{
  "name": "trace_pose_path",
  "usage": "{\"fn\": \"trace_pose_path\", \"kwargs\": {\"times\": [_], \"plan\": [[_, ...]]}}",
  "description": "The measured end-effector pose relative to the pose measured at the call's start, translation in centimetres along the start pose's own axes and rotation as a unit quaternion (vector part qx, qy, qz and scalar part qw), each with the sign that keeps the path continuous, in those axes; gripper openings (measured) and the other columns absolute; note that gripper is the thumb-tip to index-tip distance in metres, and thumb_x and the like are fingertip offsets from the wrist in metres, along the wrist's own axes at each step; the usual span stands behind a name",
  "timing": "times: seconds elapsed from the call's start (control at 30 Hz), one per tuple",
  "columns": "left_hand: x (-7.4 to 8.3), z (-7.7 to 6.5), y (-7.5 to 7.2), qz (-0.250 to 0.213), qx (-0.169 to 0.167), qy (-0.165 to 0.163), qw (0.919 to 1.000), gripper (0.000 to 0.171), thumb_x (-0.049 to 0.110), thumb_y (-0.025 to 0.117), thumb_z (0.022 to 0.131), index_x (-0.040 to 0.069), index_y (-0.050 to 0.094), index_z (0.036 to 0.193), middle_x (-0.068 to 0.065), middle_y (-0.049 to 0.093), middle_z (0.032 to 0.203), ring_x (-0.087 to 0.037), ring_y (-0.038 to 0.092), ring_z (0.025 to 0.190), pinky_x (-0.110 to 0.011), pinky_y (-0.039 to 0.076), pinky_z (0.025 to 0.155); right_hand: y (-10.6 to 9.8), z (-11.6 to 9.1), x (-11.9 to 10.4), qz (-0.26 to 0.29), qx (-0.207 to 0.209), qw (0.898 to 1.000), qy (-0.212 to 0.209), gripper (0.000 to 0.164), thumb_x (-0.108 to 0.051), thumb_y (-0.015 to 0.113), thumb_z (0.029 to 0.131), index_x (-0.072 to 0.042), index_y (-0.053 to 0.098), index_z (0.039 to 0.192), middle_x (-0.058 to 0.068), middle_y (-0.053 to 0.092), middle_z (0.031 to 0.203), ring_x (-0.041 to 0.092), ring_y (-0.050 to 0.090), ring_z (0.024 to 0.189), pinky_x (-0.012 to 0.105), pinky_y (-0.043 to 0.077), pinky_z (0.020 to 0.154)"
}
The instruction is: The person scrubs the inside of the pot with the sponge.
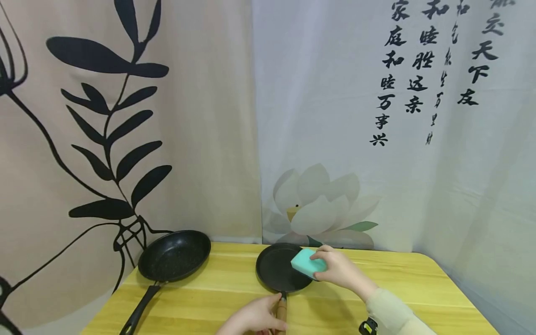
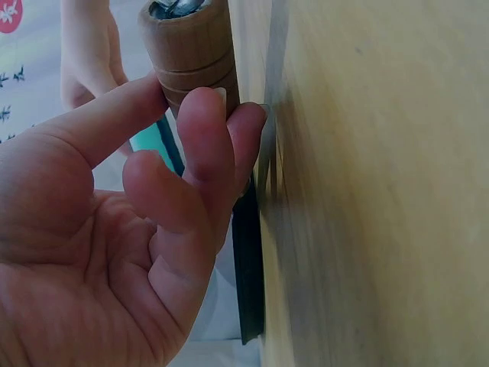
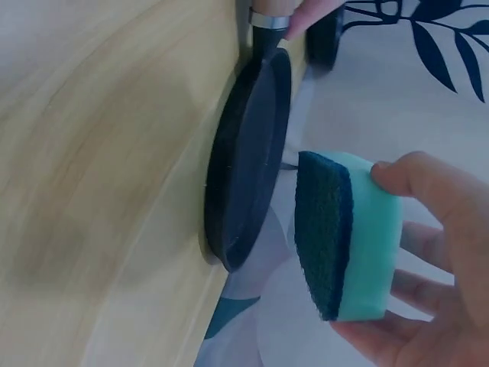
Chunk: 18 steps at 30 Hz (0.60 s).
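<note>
A small black frying pan (image 1: 278,269) with a wooden handle (image 2: 191,53) lies on the wooden table. My left hand (image 1: 256,315) grips that handle between thumb and fingers, as the left wrist view (image 2: 114,229) also shows. In my right hand (image 1: 345,271) is a turquoise sponge (image 1: 307,263), pinched by its sides above the pan's right edge. The right wrist view shows the sponge's dark scouring side (image 3: 325,233) facing the pan (image 3: 248,164), with a gap between them.
A larger black frying pan (image 1: 176,256) with a black handle (image 1: 140,309) sits at the table's left. The yellow wooden table (image 1: 377,298) ends at the back against a printed curtain (image 1: 209,139) with leaves, a flower and writing.
</note>
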State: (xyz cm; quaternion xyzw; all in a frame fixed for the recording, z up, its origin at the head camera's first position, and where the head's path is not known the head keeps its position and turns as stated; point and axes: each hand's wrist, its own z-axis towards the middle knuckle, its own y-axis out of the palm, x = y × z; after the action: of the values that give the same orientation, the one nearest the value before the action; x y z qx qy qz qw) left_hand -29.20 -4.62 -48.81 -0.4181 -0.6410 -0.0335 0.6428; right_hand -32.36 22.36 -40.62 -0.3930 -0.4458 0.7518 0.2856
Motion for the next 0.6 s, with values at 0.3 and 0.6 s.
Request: {"fn": "trace_pose_path", "kwargs": {"times": [0.3, 0.6], "plan": [[-8.6, 6.2, 0.0, -0.053, -0.056, -0.007, 0.997, 0.101, 0.049, 0.082, 0.072, 0.006, 0.035, 0.15, -0.005, 0.068, 0.095, -0.026, 0.062, 0.052, -0.04, 0.051, 0.048, 0.9, 1.3, -0.1, 0.011, -0.053, 0.998, -0.034, 0.038, -0.023, 0.077, 0.078, -0.01, 0.071, 0.113, 0.01, 0.057, 0.121, 0.027, 0.059, 0.104, 0.045, 0.05, 0.084], [-8.9, 6.3, 0.1, -0.064, -0.066, -0.015, 0.9957, 0.103, 0.051, 0.083, 0.071, 0.005, 0.034, 0.15, -0.012, 0.066, 0.073, -0.025, 0.061, 0.05, -0.04, 0.05, 0.045, 1.4, 2.0, -0.5, -0.014, -0.089, 0.993, -0.078, 0.038, -0.023, 0.076, 0.077, -0.011, 0.071, 0.113, 0.015, 0.056, 0.126, 0.032, 0.058, 0.11, 0.046, 0.049, 0.089]]}}
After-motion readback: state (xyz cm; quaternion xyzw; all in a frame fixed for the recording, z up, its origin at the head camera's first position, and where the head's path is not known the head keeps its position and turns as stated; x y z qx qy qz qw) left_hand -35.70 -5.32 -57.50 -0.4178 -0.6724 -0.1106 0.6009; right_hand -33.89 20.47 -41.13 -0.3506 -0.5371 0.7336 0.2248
